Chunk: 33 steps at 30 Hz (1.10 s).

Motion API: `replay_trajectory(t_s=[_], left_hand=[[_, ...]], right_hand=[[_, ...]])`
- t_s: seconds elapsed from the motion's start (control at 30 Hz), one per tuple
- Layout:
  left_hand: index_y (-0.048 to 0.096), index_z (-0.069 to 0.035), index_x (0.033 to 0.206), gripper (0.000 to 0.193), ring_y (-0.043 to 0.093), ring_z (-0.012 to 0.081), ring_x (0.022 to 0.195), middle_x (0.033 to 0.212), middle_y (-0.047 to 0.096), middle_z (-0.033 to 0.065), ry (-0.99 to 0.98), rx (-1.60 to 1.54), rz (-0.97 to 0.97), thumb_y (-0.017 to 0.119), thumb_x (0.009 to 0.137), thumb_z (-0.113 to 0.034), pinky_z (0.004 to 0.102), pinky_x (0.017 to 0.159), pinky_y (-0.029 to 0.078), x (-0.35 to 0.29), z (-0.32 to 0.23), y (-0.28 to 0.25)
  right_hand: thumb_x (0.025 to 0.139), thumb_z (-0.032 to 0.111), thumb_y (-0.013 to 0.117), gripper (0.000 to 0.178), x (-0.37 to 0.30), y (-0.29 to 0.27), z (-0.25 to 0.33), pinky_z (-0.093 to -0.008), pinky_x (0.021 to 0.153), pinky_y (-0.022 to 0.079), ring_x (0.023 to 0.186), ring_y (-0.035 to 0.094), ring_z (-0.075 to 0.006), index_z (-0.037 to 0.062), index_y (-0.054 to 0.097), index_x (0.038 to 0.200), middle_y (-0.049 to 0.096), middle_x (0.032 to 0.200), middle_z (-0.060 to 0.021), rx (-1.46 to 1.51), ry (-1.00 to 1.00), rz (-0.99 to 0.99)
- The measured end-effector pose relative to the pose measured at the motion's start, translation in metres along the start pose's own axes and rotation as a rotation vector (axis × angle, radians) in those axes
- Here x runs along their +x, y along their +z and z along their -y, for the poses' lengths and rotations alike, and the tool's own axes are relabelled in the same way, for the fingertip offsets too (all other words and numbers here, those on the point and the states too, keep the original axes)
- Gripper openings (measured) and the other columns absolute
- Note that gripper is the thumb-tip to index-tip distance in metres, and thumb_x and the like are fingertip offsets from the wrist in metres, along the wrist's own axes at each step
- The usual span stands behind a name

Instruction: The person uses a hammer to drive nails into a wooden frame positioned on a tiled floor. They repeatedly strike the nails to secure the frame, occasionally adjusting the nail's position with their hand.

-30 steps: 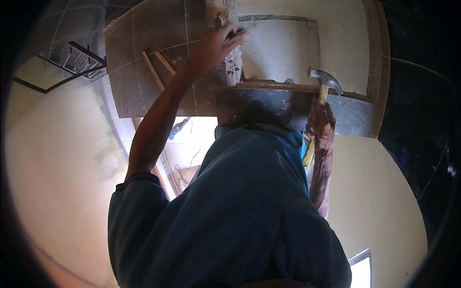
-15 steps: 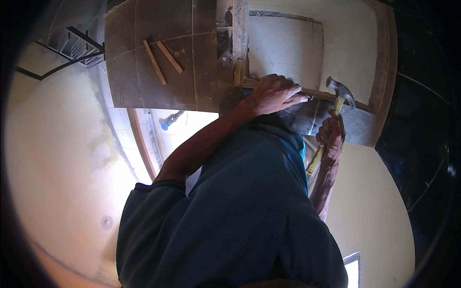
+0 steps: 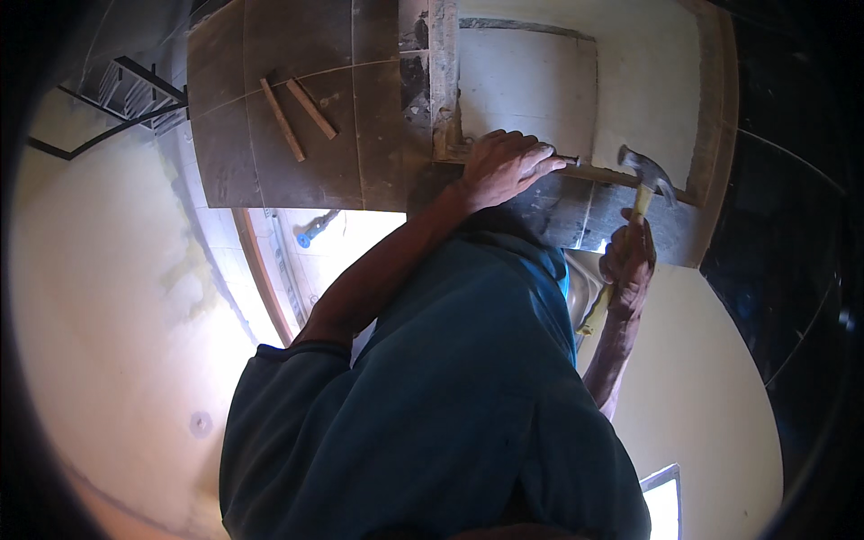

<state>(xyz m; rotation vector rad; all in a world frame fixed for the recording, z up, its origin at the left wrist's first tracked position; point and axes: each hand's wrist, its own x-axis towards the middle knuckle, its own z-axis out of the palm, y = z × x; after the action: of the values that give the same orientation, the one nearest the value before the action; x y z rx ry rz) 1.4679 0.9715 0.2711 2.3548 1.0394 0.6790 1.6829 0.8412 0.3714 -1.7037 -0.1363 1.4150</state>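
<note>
My left hand [image 3: 508, 169] is closed around a slim dark metal chisel [image 3: 568, 160], held low along the near edge of a cut-out in the tiled counter [image 3: 315, 175]. Only the chisel's butt end pokes out past my thumb, toward the right; its other end is hidden under the hand. My right hand [image 3: 628, 256] grips the yellow handle of a claw hammer [image 3: 644, 184]. The hammer's steel head is up to the right of the chisel, apart from it, with its face turned left and its claw to the right.
Two narrow wooden strips [image 3: 300, 117] lie on the counter at the left. The opening [image 3: 531, 85] has rough, chipped borders and a pale surface inside. Black tiles [image 3: 783, 234] cover the right wall. Below the counter's left part is a pipe with a blue end [image 3: 305, 240].
The hammer and my right hand have shifted slightly right. My left hand keeps its hold on the chisel, whose end now shows more clearly. The whole view has moved a little.
</note>
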Motion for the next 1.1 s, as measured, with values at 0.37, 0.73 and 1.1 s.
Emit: replay_trajectory(t_s=[0.37,0.73,1.1], left_hand=[[0.065,-0.012,0.08,0.037,0.068,0.0234,0.064,0.068,0.065,0.0053,-0.016,0.015,0.131,0.065,0.097,-0.044,0.037,0.063,0.055,0.007,-0.002,-0.007],[0.067,-0.012,0.087,0.032,0.069,0.0234,0.07,0.075,0.067,0.0061,-0.032,-0.023,0.215,0.063,0.099,-0.042,0.0373,0.067,0.055,0.006,-0.002,-0.011],[0.072,-0.012,0.094,0.035,0.071,0.0259,0.07,0.075,0.07,0.0076,-0.043,-0.02,0.309,0.06,0.1,-0.044,0.0403,0.068,0.057,0.012,-0.004,-0.017]], right_hand=[[0.107,0.045,0.054,0.042,-0.019,0.007,-0.014,-0.0227,0.037,0.027,0.043,0.035,-0.0031,0.0064,0.055,0.125,0.04,0.063,0.0065,0.062,-0.023,-0.085],[0.109,0.043,0.048,0.043,-0.022,0.004,-0.017,-0.0222,0.038,0.027,0.041,0.035,-0.0024,0.0049,0.055,0.126,0.041,0.059,0.0066,-0.107,0.021,0.067],[0.108,0.047,0.05,0.045,-0.012,0.003,-0.022,-0.0239,0.034,0.026,0.038,0.033,-0.0037,0.0046,0.055,0.124,0.036,0.057,0.0062,-0.104,0.107,0.127]])
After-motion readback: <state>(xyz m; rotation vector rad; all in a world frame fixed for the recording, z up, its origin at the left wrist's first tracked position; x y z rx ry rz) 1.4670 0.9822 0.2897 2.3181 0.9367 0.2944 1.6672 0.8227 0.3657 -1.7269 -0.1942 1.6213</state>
